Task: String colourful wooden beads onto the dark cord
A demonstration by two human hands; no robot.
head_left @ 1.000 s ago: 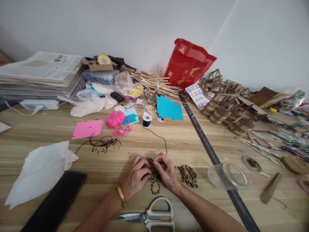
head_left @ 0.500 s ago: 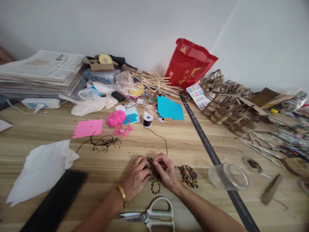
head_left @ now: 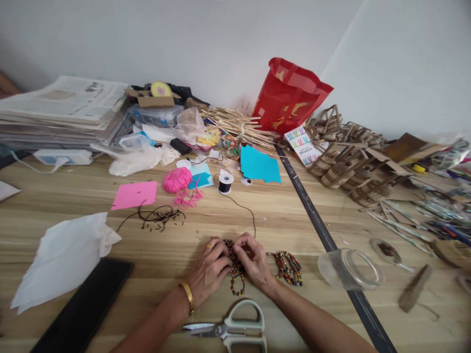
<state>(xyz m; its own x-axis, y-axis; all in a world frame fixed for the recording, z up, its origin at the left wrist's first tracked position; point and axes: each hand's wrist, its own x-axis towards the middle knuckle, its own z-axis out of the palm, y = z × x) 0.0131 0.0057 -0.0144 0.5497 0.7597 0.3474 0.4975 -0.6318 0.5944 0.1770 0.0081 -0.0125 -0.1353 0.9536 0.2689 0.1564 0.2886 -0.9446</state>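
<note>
A bunch of strings of small multicoloured beads [head_left: 237,264] lies on the table between my two hands, a loop of it hanging toward me. My left hand [head_left: 210,267], with a ring and a gold bracelet, has its curled fingers closed on the left side of the bunch. From the other side my right hand [head_left: 253,260] pinches at the beads with thumb and forefinger; the exact spot is partly hidden. Black cord [head_left: 247,208] runs from a white spool [head_left: 225,183] down to behind my right hand. More bead strings [head_left: 289,268] lie right of that hand.
Scissors [head_left: 235,326] with pale handles lie just in front of me. A clear plastic lid [head_left: 349,268] is at right, a black slab [head_left: 84,306] at left. Cut black cords [head_left: 160,216], pink yarn [head_left: 176,180] and a red bag [head_left: 289,98] sit farther back.
Almost nothing differs. Both hands keep their places at the beads, and the view has shifted very slightly.
</note>
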